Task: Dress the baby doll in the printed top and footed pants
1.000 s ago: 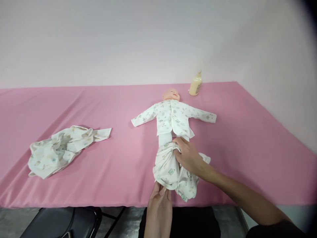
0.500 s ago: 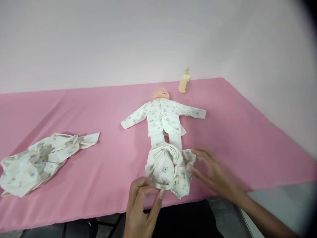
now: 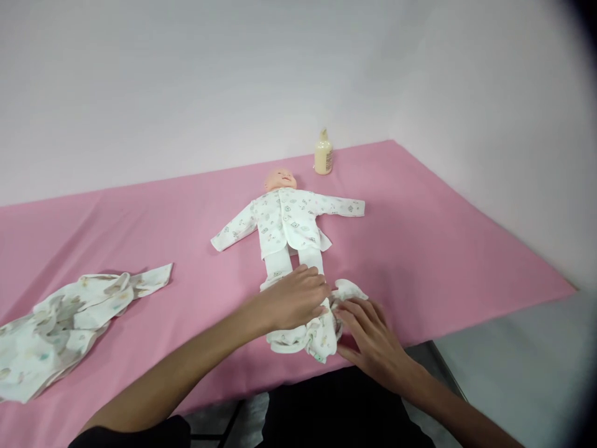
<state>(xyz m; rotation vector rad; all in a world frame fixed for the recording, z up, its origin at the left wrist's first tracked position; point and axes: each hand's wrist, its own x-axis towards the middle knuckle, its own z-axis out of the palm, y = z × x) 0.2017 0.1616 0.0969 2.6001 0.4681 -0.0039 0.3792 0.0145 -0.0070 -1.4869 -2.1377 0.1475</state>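
A baby doll (image 3: pixel 280 179) lies on its back, dressed in a white printed jacket (image 3: pixel 291 218) with its sleeves spread out. Bunched around its lower legs are white printed pants (image 3: pixel 321 333). My left hand (image 3: pixel 301 295) reaches across the pants, its fingers curled closed on the cloth near the doll's leg on the right. At the right side of the bunch, my right hand (image 3: pixel 366 333) grips the fabric between thumb and fingers. Parts of the pants are hidden beneath both hands.
A pump bottle (image 3: pixel 323 155) of pale yellow liquid stands behind the doll, near the wall. Another white printed garment (image 3: pixel 79 317) lies crumpled at the left. The pink tablecloth (image 3: pixel 196 218) covers the table, whose front edge is close to my lap.
My left hand has moved from the pants' near edge up and across to their right side. My right hand has shifted slightly downward on the cloth. The view has turned slightly.
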